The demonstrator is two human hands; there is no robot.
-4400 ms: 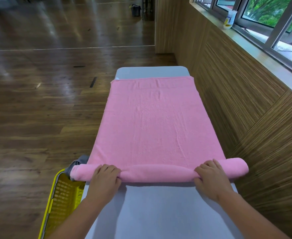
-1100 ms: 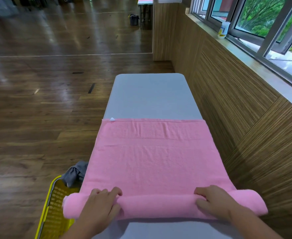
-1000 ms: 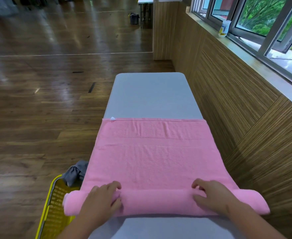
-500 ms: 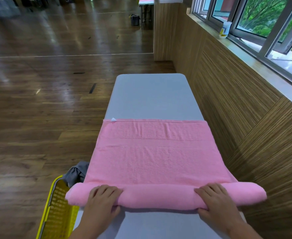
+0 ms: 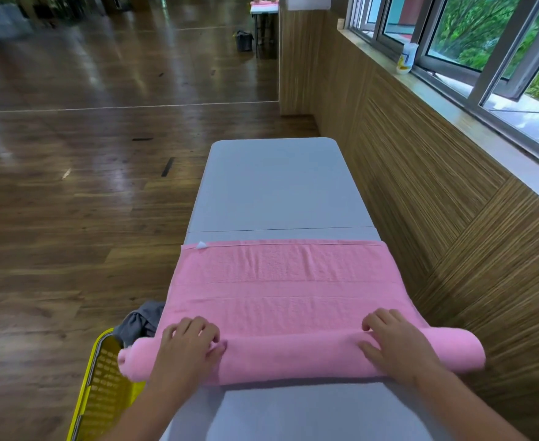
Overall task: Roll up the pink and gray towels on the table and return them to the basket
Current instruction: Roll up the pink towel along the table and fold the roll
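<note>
Pink towel (image 5: 281,281) lies on the table's (image 5: 274,186) near half, its near part a roll running left to right, past both side edges. Left hand (image 5: 187,348) and right hand (image 5: 395,345) press on it with spread fingers, equally near. The flat remainder lies beyond the fingertips, toward the far end.

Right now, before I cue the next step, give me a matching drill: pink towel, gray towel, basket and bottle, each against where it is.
Things:
1. pink towel
2. gray towel
3. yellow basket
4. white bottle

Places:
A. on the window sill
B. beside the table's near left edge
C. bunched at the basket's far end
D. partly rolled on the table

Pairs: 1-D, 2-C, 3-B, 4-A
</note>
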